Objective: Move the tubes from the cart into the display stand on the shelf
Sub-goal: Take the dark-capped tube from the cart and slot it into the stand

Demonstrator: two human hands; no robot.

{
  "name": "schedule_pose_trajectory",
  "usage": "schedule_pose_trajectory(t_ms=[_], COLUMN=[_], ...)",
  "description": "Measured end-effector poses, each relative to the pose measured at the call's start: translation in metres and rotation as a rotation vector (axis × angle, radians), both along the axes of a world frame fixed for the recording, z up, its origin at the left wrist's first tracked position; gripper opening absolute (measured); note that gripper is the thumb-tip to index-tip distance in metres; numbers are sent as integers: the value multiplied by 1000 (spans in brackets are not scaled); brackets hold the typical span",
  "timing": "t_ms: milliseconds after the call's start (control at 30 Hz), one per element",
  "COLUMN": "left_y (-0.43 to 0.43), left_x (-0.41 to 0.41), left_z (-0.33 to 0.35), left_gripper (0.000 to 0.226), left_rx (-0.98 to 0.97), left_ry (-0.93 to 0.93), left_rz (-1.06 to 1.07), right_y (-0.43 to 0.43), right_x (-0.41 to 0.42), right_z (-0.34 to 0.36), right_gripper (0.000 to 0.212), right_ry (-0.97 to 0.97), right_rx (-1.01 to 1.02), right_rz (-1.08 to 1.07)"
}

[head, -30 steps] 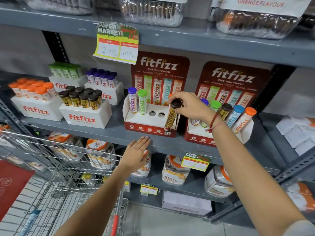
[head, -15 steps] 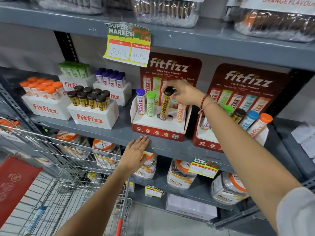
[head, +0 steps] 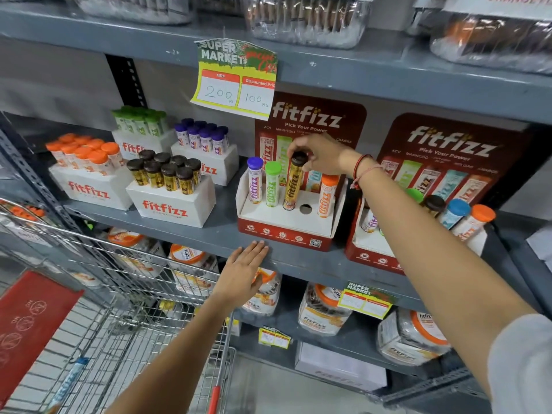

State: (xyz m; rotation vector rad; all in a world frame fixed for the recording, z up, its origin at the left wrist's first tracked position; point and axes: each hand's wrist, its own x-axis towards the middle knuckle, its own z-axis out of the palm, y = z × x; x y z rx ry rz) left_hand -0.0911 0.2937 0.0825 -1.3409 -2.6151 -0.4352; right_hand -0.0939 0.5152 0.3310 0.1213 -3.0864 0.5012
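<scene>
A grey metal shelf (head: 185,234) runs across the middle of the frame, stocked with white boxes of capped tubes at the left and two red cardboard stands at the centre and right. A wire shopping cart (head: 98,294) fills the lower left corner, with a blue-labelled tube (head: 67,383) lying in its basket near the bottom edge. The red display stand (head: 286,231) sits at the centre of the frame, just back from the shelf's front edge, its white tray holding a purple-capped tube (head: 254,183), a green-capped tube (head: 272,185) and an orange-capped tube (head: 326,195), with one open hole (head: 305,208) between the dark tube and the orange one. A person's right hand (head: 321,152), a red thread at the wrist, reaches in from the lower right and pinches the black cap of a gold-and-black tube (head: 293,186), which stands nearly upright in the stand's third slot. The left hand (head: 243,273) lies flat with fingers loose and extended, fingertips touching the shelf's front lip just below the stand, grasping nothing.
</scene>
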Motion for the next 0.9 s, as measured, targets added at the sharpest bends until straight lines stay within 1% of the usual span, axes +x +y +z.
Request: schedule_pose_trajectory(t_ms=[167,367,533,600,667,800,833,900], left_y=[0,-1,-13,-27,-44,-89,-102,-131], left_x=[2,2,5,6,5,7,8,14], left_z=[2,5,19,24,29,37,37,36], left_gripper=[62,61,48,45,42,33,32,31], left_rx=[9,20,179,229,260,319,325,326], left_ry=[-4,-21,-100,-97,-92,-100,-99,-109], left_rz=[-2,-13,55,88,132,238,267,351], right_y=[-6,-8,-11,-11,-17,-55,-69,-100], right_x=[-3,1,8,11,14,24,26,26], right_z=[-13,-26,-32,-38,-47,-67,-73,-88], right_gripper=[42,46,49,47,41,28,26,22], right_ry=[-60,-14,25,86,193,402,430,423], right_rx=[-20,-62,-104,-111,-113,-186,-211,-251], right_rz=[7,-38,-124,-176,-197,-132,-105,-50])
